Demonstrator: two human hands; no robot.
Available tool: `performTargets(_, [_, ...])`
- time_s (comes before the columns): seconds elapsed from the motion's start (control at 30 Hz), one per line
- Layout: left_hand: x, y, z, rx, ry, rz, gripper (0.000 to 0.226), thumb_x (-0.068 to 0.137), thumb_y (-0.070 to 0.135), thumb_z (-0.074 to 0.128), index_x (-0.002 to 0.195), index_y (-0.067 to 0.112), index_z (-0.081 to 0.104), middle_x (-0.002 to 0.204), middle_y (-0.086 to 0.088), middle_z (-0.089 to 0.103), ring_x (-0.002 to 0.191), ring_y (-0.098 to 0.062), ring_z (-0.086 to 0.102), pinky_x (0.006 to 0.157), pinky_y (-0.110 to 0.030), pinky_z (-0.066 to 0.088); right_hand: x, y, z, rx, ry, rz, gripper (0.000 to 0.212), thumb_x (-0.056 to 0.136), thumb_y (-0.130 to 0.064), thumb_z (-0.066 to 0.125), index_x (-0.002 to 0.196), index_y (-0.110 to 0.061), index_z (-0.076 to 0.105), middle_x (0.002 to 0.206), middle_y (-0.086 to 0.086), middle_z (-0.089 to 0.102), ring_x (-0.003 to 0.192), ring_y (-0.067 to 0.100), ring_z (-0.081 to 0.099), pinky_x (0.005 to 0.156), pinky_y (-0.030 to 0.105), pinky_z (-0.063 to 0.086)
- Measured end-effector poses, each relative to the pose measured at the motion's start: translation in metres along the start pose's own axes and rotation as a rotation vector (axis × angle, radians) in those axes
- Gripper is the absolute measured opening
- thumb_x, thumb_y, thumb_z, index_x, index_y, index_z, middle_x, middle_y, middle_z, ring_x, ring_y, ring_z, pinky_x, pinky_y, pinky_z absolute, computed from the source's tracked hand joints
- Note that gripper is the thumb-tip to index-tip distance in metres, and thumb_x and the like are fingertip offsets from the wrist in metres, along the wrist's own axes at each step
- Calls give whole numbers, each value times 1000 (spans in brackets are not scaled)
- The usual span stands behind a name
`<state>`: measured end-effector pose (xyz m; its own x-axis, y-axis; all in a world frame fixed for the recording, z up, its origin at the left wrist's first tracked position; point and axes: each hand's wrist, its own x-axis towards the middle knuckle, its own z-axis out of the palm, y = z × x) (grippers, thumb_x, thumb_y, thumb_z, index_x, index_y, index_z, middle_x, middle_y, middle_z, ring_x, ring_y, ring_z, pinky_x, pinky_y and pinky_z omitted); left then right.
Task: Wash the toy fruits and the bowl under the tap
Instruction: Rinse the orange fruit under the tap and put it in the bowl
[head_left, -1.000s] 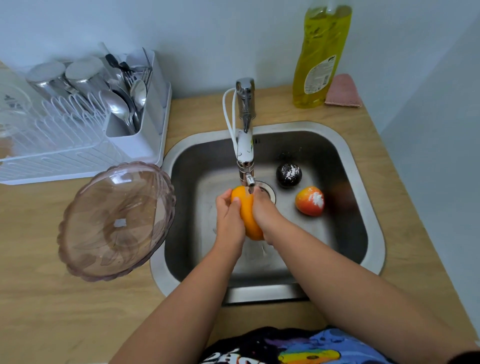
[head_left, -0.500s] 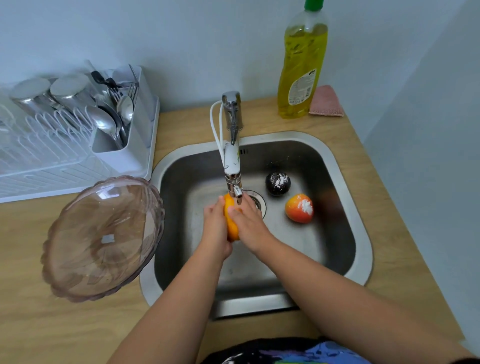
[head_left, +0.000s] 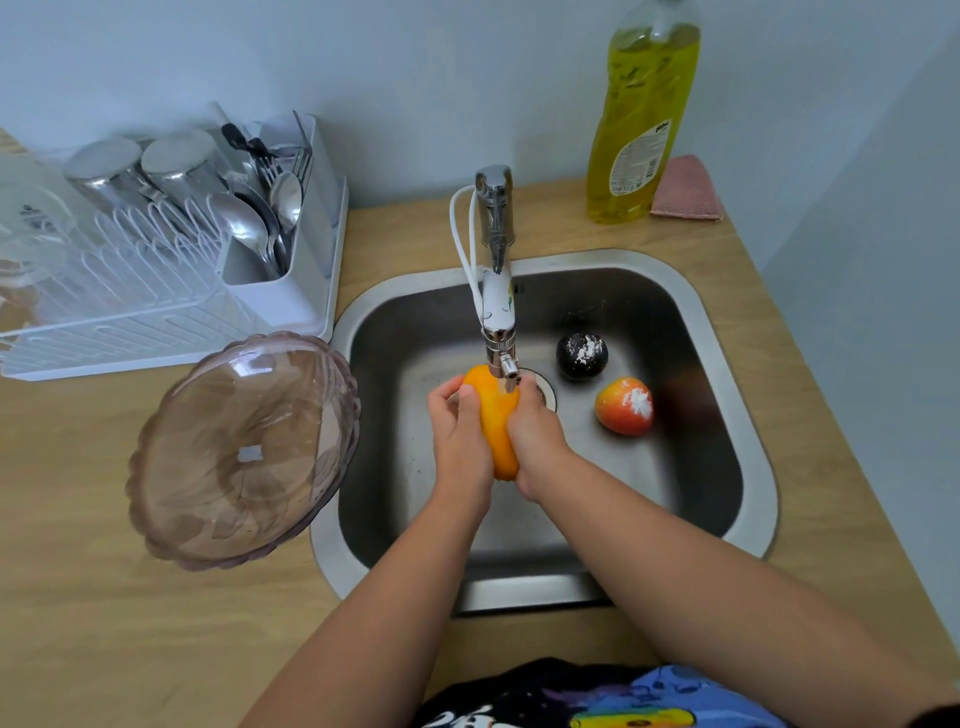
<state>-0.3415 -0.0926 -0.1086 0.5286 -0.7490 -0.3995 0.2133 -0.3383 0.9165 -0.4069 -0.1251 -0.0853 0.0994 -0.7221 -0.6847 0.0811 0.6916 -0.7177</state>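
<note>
At frame centre, under the chrome tap (head_left: 500, 332) inside the steel sink (head_left: 748, 415), the left hand (head_left: 460, 441) and right hand (head_left: 535, 436) curl closed around the smooth orange toy fruit (head_left: 493, 415); bare basin floor lies below them, and the clear ribbed plastic bowl (head_left: 244, 452) overhangs the sink's left rim.

Three toy fruits (head_left: 496, 415) (head_left: 582, 356) (head_left: 623, 405), one bowl (head_left: 244, 447)

Orange fruit (head_left: 492, 415) under tap (head_left: 496, 291); dark fruit (head_left: 582, 356), red-orange fruit (head_left: 623, 406), possibly soap-flecked, on sink floor (head_left: 649, 467); clear bowl (head_left: 244, 449) tilted left.

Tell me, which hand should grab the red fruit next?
Probably the right hand: the red fruit lies in the sink on its side, closer than the left hand.
</note>
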Motion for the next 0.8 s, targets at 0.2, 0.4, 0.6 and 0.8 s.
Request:
performTargets(0.2, [14,5,-1,-292,226,-211,21,107,35,37,124,34,51,128,-10,55,113,-30,58,87,-45,55,-10,37,5,-32,-226,-207,23,104,-30,34,119,-39,49,119,-14,54,116,12,50,111,39,37])
performTargets(0.4, [17,4,0,-437,245,-336,26,107,38,36,122,36,58,129,-14,56,112,-35,60,80,-43,55,-11,36,-15,57,-390,-137,54,103,-11,37,154,-20,20,148,-1,36,138,17,38,120,37,25])
performTargets(0.6, [6,2,4,-381,138,-277,30,105,47,39,130,36,53,129,-14,57,112,-32,62,84,-45,58,-7,28,-15,100,-252,-145,48,102,-26,42,149,-17,37,147,4,46,134,19,46,116,42,32])
performTargets(0.8, [-8,-1,1,-329,26,-269,30,107,42,39,133,34,51,130,-11,56,108,-28,61,74,-39,56,-6,4,-13,-1,-149,-74,34,101,-38,44,131,-27,54,131,5,56,116,23,56,105,47,45])
